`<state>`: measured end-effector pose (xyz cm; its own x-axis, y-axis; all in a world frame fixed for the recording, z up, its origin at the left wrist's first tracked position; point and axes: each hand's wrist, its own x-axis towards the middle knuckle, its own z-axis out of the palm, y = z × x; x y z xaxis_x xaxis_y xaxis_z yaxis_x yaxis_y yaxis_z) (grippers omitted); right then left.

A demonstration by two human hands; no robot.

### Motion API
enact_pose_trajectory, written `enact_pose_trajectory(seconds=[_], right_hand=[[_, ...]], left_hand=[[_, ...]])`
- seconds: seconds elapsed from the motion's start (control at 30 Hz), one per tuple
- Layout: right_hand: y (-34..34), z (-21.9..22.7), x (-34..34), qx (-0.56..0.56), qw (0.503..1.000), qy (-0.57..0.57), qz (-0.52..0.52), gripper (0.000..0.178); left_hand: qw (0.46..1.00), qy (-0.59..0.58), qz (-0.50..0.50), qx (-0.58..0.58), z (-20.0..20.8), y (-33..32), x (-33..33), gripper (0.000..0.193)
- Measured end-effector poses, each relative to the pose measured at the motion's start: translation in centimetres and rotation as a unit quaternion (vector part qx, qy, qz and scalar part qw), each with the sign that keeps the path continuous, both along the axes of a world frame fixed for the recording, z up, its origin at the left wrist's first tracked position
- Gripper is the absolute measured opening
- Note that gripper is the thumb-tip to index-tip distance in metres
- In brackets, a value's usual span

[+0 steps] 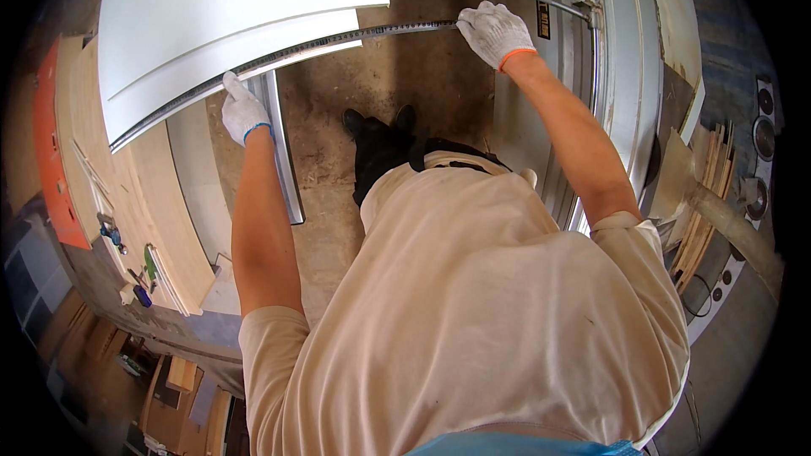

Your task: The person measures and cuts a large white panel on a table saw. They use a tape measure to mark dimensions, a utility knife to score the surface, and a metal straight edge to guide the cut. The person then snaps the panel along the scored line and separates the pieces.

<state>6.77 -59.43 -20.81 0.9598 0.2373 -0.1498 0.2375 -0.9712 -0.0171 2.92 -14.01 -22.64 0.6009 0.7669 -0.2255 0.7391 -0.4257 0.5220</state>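
Your left hand (243, 110) and right hand (492, 31), gloved and well apart, each pinch a long metal ruler (338, 38) stretched along the near edge of the white panel (228, 17).

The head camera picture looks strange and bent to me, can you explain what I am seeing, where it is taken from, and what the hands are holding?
The picture comes from a wide fisheye camera worn on a person's head, looking down, so straight edges curve near the rim. The big beige shape in the middle is the person's own shirt, and the dark shoes stand on a dusty floor.

Both arms reach forward in white work gloves. The left hand and the right hand each grip one end of a long measuring tape, stretched along the edge of a large white panel.

To the right is a metal machine table with rails. To the left, pale wooden boards are stacked with small tools lying on them, beside an orange panel.
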Motion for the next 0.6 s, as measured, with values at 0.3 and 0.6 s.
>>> enact_pose_trajectory(seconds=[0.3, 0.6], right_hand=[[-0.2, -0.5, -0.4, 0.007, 1.000, -0.012, 0.010, 0.028], [-0.7, -0.5, -0.1, 0.055, 0.995, -0.038, 0.067, 0.027]], left_hand=[[1.000, -0.003, -0.001, 0.003, -0.3, 0.0, 0.1, 0.095], [0.999, 0.033, -0.003, 0.015, -2.5, 2.0, 0.2, 0.092]])
